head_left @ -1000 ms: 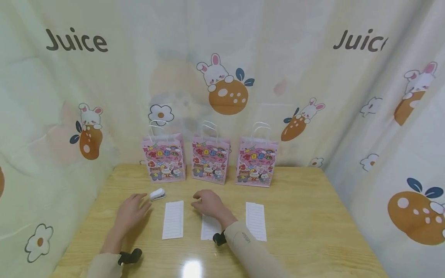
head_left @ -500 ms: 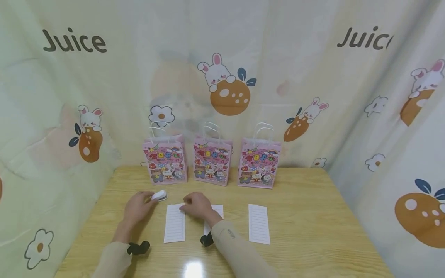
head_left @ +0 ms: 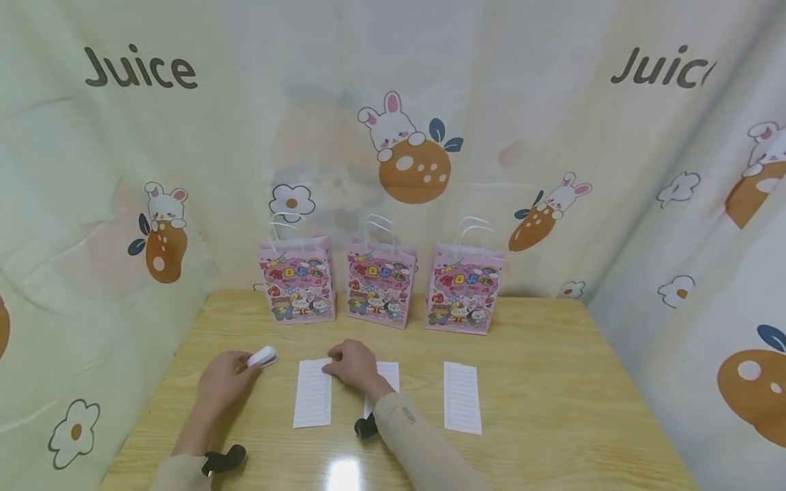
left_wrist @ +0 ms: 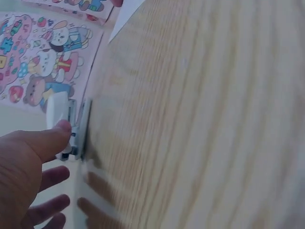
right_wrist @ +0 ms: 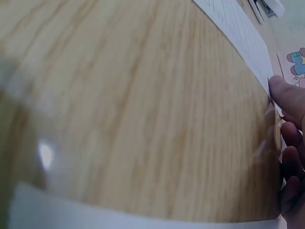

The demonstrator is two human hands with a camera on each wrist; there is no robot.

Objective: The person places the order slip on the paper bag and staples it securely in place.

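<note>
My left hand (head_left: 245,365) grips a small white stapler (head_left: 263,356) at the left of the wooden table (head_left: 552,409); in the left wrist view the thumb (left_wrist: 50,138) lies on the stapler (left_wrist: 59,112). My right hand (head_left: 333,368) has reached across and pinches the top right corner of the left lined paper slip (head_left: 312,402). In the right wrist view the thumb (right_wrist: 286,93) touches that slip's edge (right_wrist: 238,33). A middle slip (head_left: 388,375) lies partly under my right forearm. A third slip (head_left: 462,397) lies further right.
Three pink cartoon gift bags (head_left: 297,283), (head_left: 381,286), (head_left: 463,293) stand in a row at the back of the table. Printed curtains close in the back and both sides. The table's right half holds only the third slip.
My left hand closed on the stapler and drew it a little to the left. My right hand shifted left from the middle slip to the top of the left slip.
</note>
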